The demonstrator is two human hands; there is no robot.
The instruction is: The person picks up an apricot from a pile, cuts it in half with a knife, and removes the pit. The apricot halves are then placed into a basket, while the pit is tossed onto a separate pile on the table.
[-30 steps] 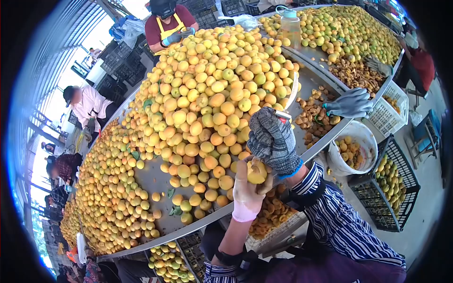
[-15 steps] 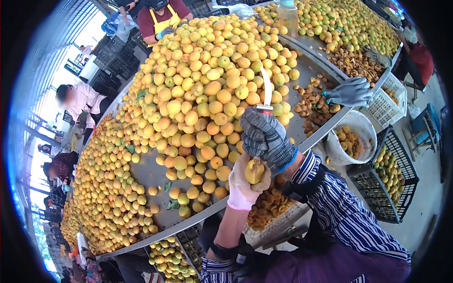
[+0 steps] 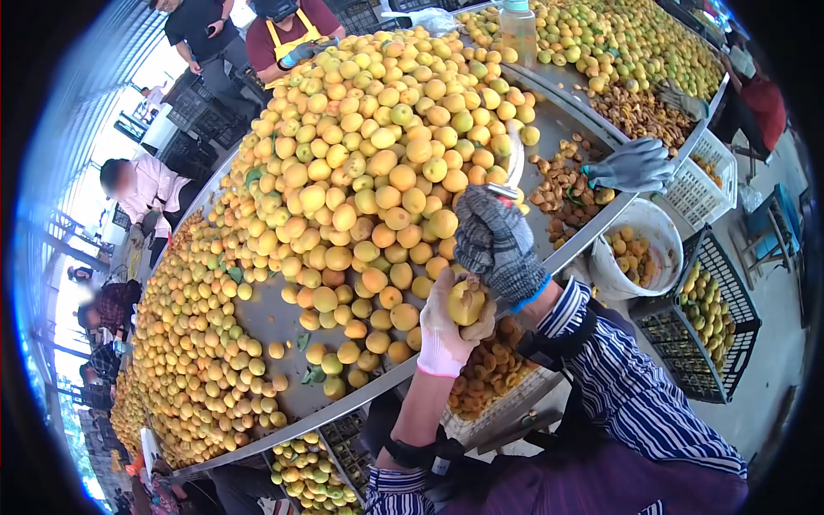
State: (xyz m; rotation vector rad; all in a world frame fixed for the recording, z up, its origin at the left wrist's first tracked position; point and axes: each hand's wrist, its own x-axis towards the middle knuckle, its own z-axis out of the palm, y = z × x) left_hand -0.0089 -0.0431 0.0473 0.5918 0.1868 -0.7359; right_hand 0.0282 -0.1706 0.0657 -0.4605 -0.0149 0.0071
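My left hand [image 3: 439, 333], in a pale glove with a pink cuff, is closed around a yellow apricot [image 3: 466, 305]. The fruit has a split in its upper part, with brownish flesh or pit showing there. Right above it, my right hand [image 3: 496, 246], in a grey knit glove, is wrapped around the handle of a knife [image 3: 517, 159]. The curved blade points up and away, clear of the apricot. Its fingers lie close to the fruit's top edge. Beyond both hands rises a big heap of whole apricots [image 3: 378, 176] on a metal table [image 3: 287, 322].
Pits and scraps [image 3: 562, 193] lie on the table beside a grey glove [image 3: 633, 166]. A white bucket [image 3: 669, 232] and a black crate [image 3: 725, 378] stand at right, both with fruit. Below my hands is a basket of apricot halves [image 3: 489, 378]. A bottle [image 3: 518, 36] stands behind. Other people work around.
My right hand has shifted right and slightly down, and the knife blade has swung to the right. The held apricot is turned a little. At the back left, a standing person shows more fully.
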